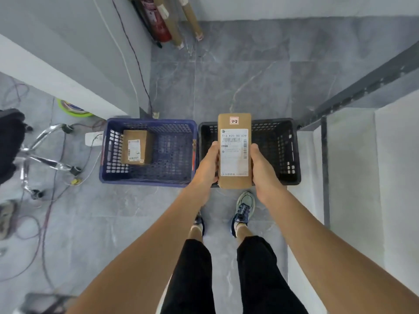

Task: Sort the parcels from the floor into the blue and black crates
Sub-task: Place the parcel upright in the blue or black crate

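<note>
Both hands clamp one tall cardboard parcel (234, 152), left hand (207, 165) and right hand (263, 168) on its long edges (label up), above the black crate (281, 152). Beside it, the blue crate (172, 155) holds another cardboard parcel (136, 147).

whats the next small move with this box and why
Probably lower the parcel straight down into the black crate: both the left hand and right hand grip it right above that crate, and it hangs clear of the blue crate.
</note>
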`<state>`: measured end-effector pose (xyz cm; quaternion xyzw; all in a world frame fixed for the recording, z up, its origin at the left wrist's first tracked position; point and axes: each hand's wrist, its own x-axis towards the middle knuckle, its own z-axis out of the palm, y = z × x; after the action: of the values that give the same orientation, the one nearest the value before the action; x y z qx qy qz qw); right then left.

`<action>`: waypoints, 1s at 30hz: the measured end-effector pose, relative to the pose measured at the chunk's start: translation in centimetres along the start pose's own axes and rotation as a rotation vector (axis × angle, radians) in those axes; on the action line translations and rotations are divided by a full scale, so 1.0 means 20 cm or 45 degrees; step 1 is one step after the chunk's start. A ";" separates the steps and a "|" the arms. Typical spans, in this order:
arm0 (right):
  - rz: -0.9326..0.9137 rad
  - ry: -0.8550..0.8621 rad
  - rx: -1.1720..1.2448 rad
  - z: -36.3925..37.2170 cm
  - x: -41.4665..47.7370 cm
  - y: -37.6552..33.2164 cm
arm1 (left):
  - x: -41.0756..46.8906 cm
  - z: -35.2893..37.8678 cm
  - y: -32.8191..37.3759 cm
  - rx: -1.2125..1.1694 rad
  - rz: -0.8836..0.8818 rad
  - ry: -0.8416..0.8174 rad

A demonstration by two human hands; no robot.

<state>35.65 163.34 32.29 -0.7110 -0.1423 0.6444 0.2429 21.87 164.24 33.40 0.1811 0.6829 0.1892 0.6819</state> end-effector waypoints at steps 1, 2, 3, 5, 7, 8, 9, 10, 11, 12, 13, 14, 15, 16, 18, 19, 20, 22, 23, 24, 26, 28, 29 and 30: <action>0.022 0.003 0.000 0.01 0.08 0.02 | 0.07 0.00 -0.02 0.003 -0.023 0.001; 0.038 0.003 -0.002 0.03 0.17 0.05 | 0.15 -0.01 -0.04 0.006 -0.032 0.005; 0.060 0.002 -0.004 0.05 0.26 0.08 | 0.24 -0.02 -0.08 0.010 -0.055 0.008; 0.098 -0.015 -0.026 0.09 0.45 0.16 | 0.44 -0.03 -0.15 0.067 -0.081 0.034; 0.131 -0.016 -0.034 0.14 0.66 0.25 | 0.64 -0.04 -0.23 0.096 -0.105 0.055; 0.152 -0.001 -0.036 0.16 0.76 0.29 | 0.74 -0.05 -0.28 0.120 -0.125 0.090; 0.168 0.010 -0.034 0.18 0.87 0.34 | 0.85 -0.05 -0.32 0.123 -0.145 0.122; 0.186 0.016 -0.030 0.20 0.97 0.40 | 0.98 -0.06 -0.37 0.115 -0.168 0.144; 0.204 0.021 -0.017 0.22 1.07 0.45 | 1.08 -0.05 -0.40 0.112 -0.185 0.151; 0.218 0.029 -0.012 0.24 1.17 0.50 | 1.18 -0.05 -0.43 0.124 -0.198 0.159; 0.230 0.032 -0.008 0.25 1.26 0.55 | 1.25 -0.04 -0.45 0.143 -0.203 0.157; 0.236 0.028 -0.009 0.26 1.35 0.60 | 1.32 -0.04 -0.48 0.154 -0.193 0.149; 0.242 0.028 -0.003 0.27 1.44 0.64 | 1.38 -0.03 -0.50 0.169 -0.175 0.145; 0.251 0.037 0.003 0.28 1.51 0.69 | 1.45 -0.03 -0.54 0.197 -0.152 0.147; 0.241 0.052 -0.004 0.29 1.66 0.76 | 1.59 -0.02 -0.62 0.281 -0.115 0.161; 0.232 0.047 -0.010 0.30 1.73 0.79 | 1.65 -0.01 -0.65 0.308 -0.109 0.169; 0.221 0.036 -0.013 0.31 1.80 0.81 | 1.70 -0.01 -0.68 0.323 -0.106 0.181; 0.213 0.007 -0.006 0.33 1.90 0.86 | 1.79 0.00 -0.72 0.335 -0.124 0.195; 0.207 -0.006 0.000 0.34 1.95 0.88 | 1.83 0.02 -0.73 0.339 -0.125 0.204; 0.195 -0.016 0.006 0.35 1.99 0.90 | 1.86 0.02 -0.75 0.346 -0.128 0.220; 0.172 -0.019 0.014 0.38 2.06 0.93 | 1.92 0.01 -0.76 0.372 -0.148 0.221; 0.175 -0.021 0.042 0.41 2.12 0.96 | 1.99 -0.01 -0.78 0.379 -0.183 0.187; 0.179 -0.028 0.059 0.41 2.15 0.97 | 2.03 -0.02 -0.79 0.367 -0.203 0.179; 0.181 -0.029 0.076 0.42 2.18 0.98 | 2.07 -0.03 -0.81 0.355 -0.207 0.185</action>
<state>30.81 170.70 -15.37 -0.7042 -0.0750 0.6721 0.2160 21.22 171.25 -10.45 0.2038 0.7624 0.0495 0.6121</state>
